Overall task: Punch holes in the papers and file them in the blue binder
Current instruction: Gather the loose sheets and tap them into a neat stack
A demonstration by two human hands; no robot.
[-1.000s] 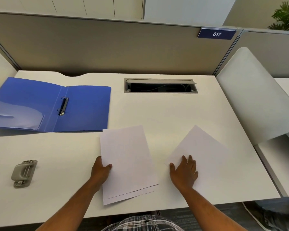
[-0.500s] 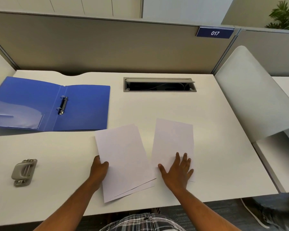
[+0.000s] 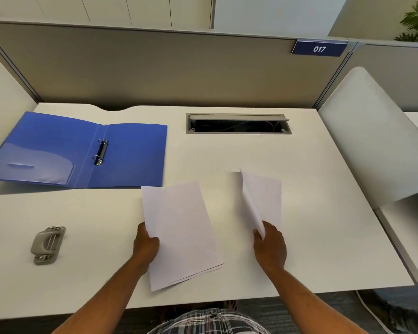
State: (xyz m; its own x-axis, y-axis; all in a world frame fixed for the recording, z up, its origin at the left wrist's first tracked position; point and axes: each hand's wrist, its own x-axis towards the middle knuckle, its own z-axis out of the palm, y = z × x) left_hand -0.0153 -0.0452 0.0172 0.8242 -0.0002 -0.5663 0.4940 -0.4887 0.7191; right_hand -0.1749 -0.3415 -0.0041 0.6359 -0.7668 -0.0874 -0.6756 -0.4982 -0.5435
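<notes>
Head cam view: left hand (image 3: 146, 245) grips a small stack of papers (image 3: 181, 233) by its left edge, and right hand (image 3: 270, 249) pinches a loose sheet (image 3: 263, 201) that's curling up off the desk. Nothing's punched or filed yet. The hole punch (image 3: 48, 244) sits untouched well left of the left hand, and the blue binder (image 3: 82, 150) lies open beyond it (rings look closed). The stack's long axis runs away from the body, tilted slightly left.

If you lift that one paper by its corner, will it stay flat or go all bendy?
Probably bendy: the single sheet already curls upward where the right hand pinches its near edge. It likely weighs very little, as a fingertip pinch raises it. It could slide easily on the smooth desk.
</notes>
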